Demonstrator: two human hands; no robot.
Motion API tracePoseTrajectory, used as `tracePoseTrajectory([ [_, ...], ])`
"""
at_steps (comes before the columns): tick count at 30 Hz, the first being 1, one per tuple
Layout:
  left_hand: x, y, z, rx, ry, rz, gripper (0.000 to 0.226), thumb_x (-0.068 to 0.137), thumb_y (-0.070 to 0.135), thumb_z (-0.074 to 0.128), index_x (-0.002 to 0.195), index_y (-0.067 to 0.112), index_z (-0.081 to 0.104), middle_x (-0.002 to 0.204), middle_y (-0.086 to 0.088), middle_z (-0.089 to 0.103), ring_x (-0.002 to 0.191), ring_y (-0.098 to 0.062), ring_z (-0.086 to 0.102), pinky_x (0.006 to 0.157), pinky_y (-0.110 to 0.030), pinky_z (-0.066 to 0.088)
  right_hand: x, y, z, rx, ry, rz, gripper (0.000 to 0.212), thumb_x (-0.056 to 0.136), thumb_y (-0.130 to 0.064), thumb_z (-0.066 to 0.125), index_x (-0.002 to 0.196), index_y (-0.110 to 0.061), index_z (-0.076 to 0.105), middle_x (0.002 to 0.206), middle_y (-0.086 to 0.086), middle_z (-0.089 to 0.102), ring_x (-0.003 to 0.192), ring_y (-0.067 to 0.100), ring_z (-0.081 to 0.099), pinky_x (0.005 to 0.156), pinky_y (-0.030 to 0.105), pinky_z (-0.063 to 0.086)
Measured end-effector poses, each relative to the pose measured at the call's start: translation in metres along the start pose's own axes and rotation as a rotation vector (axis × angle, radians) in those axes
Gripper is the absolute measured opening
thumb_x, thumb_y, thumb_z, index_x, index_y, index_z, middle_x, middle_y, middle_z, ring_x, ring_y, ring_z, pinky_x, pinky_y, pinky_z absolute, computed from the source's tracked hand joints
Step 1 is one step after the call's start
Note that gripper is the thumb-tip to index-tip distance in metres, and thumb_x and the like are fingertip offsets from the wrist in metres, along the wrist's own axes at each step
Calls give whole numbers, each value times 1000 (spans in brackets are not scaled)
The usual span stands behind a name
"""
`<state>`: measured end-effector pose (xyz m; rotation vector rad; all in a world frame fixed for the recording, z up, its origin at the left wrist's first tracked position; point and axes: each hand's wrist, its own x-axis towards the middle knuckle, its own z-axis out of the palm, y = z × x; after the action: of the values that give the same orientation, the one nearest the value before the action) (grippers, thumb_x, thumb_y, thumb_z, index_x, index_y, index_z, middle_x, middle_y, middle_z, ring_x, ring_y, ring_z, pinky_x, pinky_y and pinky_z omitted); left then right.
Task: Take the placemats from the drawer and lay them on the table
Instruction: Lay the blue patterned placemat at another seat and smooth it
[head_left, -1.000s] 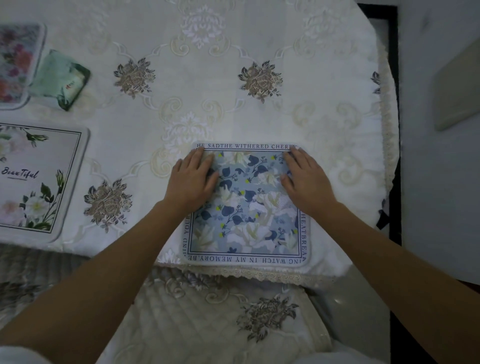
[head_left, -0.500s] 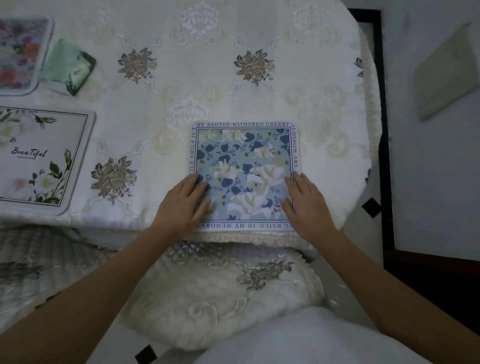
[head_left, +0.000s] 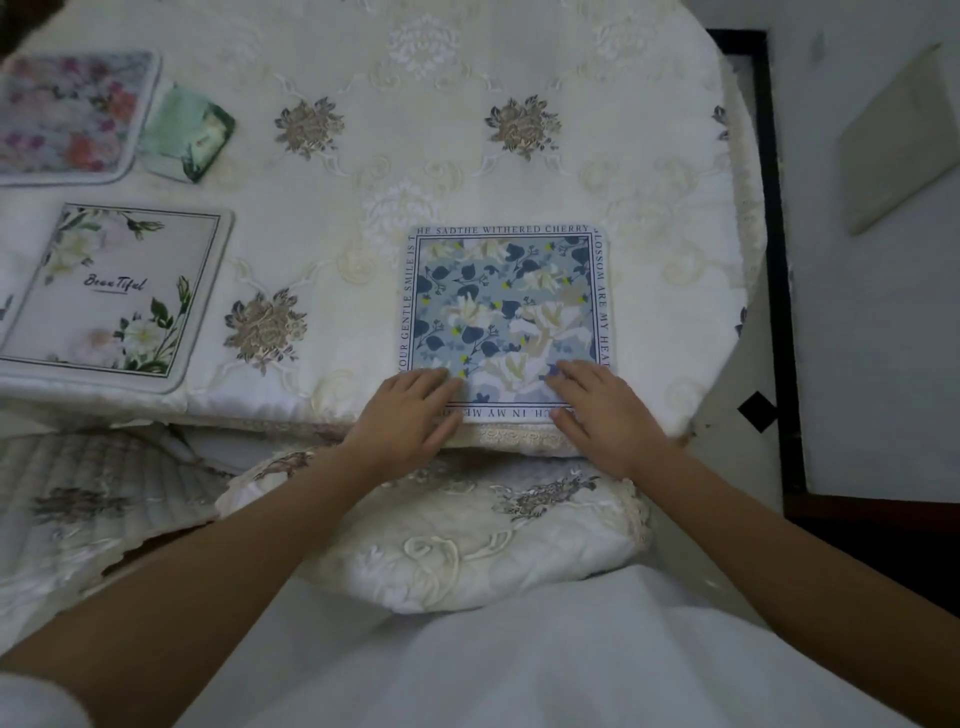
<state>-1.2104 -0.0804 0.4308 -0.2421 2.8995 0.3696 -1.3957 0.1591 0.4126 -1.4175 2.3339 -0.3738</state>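
While seen from the head camera, blue floral placemat flat on the embroidered tablecloth, near edge right at the table's six-o'clock rim. Left hand spread flat over the seven-o'clock corner, right hand flat over the five-o'clock corner; fingers extended and pressing down, nothing gripped. Toward nine o'clock, a white "Beautiful" placemat; toward ten, a pink floral placemat with a green packet just beside it. Likely risks: dragging the mat off the rim when lifting away, or bunching the loose cloth beneath and leaving it skewed.
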Motion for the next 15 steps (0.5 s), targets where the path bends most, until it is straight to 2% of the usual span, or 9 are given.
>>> tracePoseTrajectory([
  [3,3,10,6,28,-41,131,54,101,49,30,141,20,51,147,-8,49,134,-27,45,106,-42,40,12,-18,1,-72,-79,-185,55,100,-48,30,138,-18,55,148,8,48,135,28,42,109,46,38],
  [5,0,9,11,21,-59,158,54,102,50,30,141,20,52,150,-8,46,137,-27,42,108,-43,39,18,-23,3,-118,-154,-255,58,99,-52,26,140,-22,53,152,4,44,138,25,38,111,46,35],
  [11,-15,-17,13,50,-66,196,52,101,48,34,138,18,57,151,-11,46,137,-29,44,109,-41,38,6,3,1,-127,-195,-279,55,101,-53,32,145,-24,49,157,3,38,144,23,32,115,44,31],
  [15,-19,-25,11,48,-63,165,52,101,48,35,137,19,58,150,-11,47,137,-30,45,108,-42,41,-8,19,-6,-126,-153,-257,50,100,-46,40,140,-19,54,151,6,46,138,27,41,109,47,38],
])
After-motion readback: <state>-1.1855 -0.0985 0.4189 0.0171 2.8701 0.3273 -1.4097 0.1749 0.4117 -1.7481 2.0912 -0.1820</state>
